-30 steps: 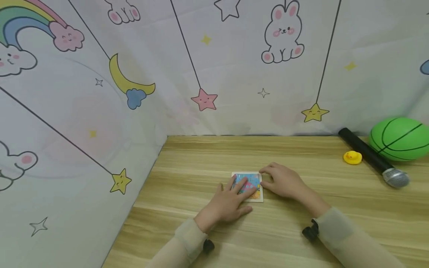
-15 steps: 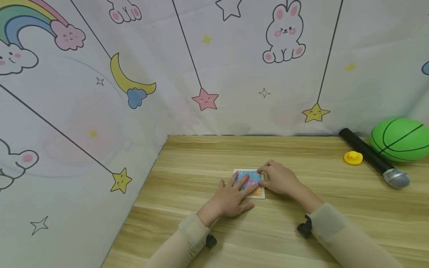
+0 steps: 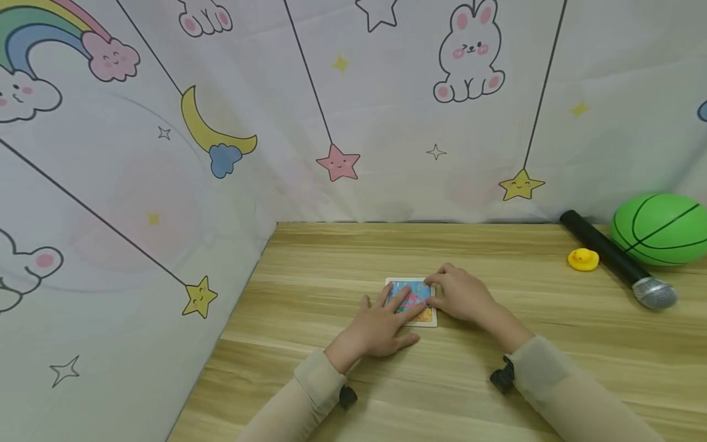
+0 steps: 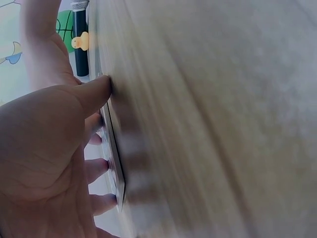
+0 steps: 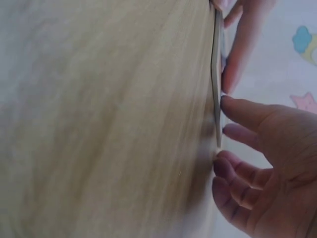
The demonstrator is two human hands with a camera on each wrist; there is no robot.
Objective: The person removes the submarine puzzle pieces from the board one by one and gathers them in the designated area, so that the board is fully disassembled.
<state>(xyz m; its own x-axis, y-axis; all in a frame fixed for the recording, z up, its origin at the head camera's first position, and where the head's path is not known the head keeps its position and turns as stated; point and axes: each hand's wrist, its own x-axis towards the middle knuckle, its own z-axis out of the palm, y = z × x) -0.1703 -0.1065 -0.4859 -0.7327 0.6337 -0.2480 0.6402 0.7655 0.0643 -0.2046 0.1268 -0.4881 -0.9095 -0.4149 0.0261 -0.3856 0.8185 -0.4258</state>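
Both grips (image 3: 386,325) flat on puzzle card (image 3: 415,298)

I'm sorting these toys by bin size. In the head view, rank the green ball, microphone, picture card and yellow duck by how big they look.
1. green ball, partly cut off by the frame edge
2. microphone, longer but slimmer, so close to the ball
3. picture card, half hidden under both hands
4. yellow duck

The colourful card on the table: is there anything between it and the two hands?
Nothing visible. The left hand lies with straight fingers on the card, and the right hand touches its right edge with its fingertips.
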